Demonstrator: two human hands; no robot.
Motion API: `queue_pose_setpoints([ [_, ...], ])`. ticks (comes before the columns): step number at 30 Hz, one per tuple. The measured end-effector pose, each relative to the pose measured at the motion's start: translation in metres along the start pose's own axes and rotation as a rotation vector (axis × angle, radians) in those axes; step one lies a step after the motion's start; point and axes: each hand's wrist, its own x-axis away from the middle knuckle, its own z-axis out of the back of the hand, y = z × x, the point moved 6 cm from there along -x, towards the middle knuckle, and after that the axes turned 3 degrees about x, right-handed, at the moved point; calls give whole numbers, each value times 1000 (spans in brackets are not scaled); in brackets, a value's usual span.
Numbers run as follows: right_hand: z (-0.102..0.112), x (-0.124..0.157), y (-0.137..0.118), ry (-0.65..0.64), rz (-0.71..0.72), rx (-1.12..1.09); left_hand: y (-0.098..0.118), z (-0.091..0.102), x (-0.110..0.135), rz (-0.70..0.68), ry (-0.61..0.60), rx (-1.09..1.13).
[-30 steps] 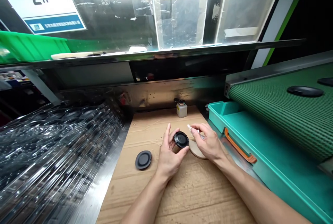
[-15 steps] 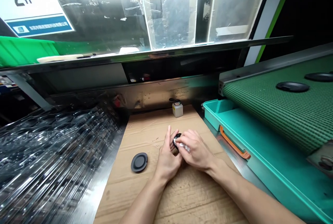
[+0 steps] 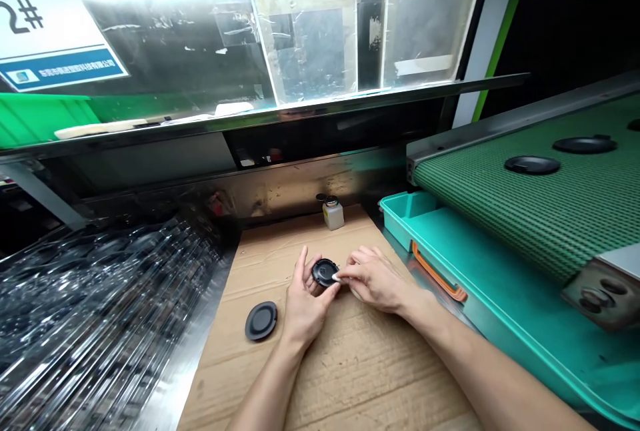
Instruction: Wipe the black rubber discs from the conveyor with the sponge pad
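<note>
Steel worktop (image 3: pixel 187 357) under a creased cardboard sheet (image 3: pixel 345 371), and I'm looking down at it from the head cam. Left of the sheet I've got a heap of clear plastic trays (image 3: pixel 100 304). On the right, a teal tray (image 3: pixel 450 244) with an orange handle (image 3: pixel 439 272), and past it a green mesh conveyor belt (image 3: pixel 545 211) carrying black discs (image 3: pixel 532 165). Small white bottle (image 3: pixel 333 215) at the back edge of the cardboard. Behind that, scratched glass panels (image 3: pixel 310 31), with a "2#" sign (image 3: pixel 45 31) top left.

Black cylindrical part (image 3: pixel 325 273) is held in the left hand (image 3: pixel 310 304) above the cardboard, thumb and fingers wrapped round it. Long axis is tilted: round black face up and toward the right hand, body running down into the left palm. Right hand (image 3: pixel 375 279) pinches a white wipe (image 3: pixel 336 278) against that face. Loose black disc (image 3: pixel 261 321) lies flat on the cardboard, just left of the left hand
</note>
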Motion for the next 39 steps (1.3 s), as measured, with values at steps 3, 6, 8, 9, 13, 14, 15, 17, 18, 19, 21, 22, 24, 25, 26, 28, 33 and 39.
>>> queue_pose_setpoints([
  [3,3,-1,7,61,-81,49,2,-5,1,16,-28,46],
  [6,4,-2,5,125,-126,29,2,-16,7,27,-119,80],
  [8,2,-3,2,134,-122,-2,1,-23,11,25,-181,85],
  [9,1,-3,1,136,-128,-7,1,-25,12,21,-198,81],
  [13,0,-2,7,141,-217,17,-5,-23,12,28,-179,58],
  [14,-1,-2,7,121,-211,-14,-6,-20,11,32,-156,54],
  [15,-3,-3,7,94,-192,-72,-7,-16,8,38,-126,52],
  [17,-3,-5,10,74,-171,-231,-8,-5,3,59,-28,59],
  [18,-1,-5,15,96,-196,-296,-7,1,0,76,30,64],
  [19,2,-4,22,146,-254,-331,-7,7,-2,100,80,74],
  [21,10,1,42,273,-423,-292,-8,16,-5,171,143,112],
  [22,12,4,52,304,-498,-230,-9,19,-5,213,153,131],
  [24,11,9,65,270,-592,-57,-11,21,-4,280,145,165],
  [25,8,11,69,218,-608,40,-12,20,-3,297,137,175],
  [26,4,13,72,157,-612,129,-12,20,-2,306,127,179],
  [28,-4,15,73,58,-598,252,-13,17,0,318,100,195],
  [33,-20,16,69,-62,-568,258,-16,17,1,391,123,292],
  [39,-22,16,70,-81,-594,266,-14,19,0,417,121,378],
])
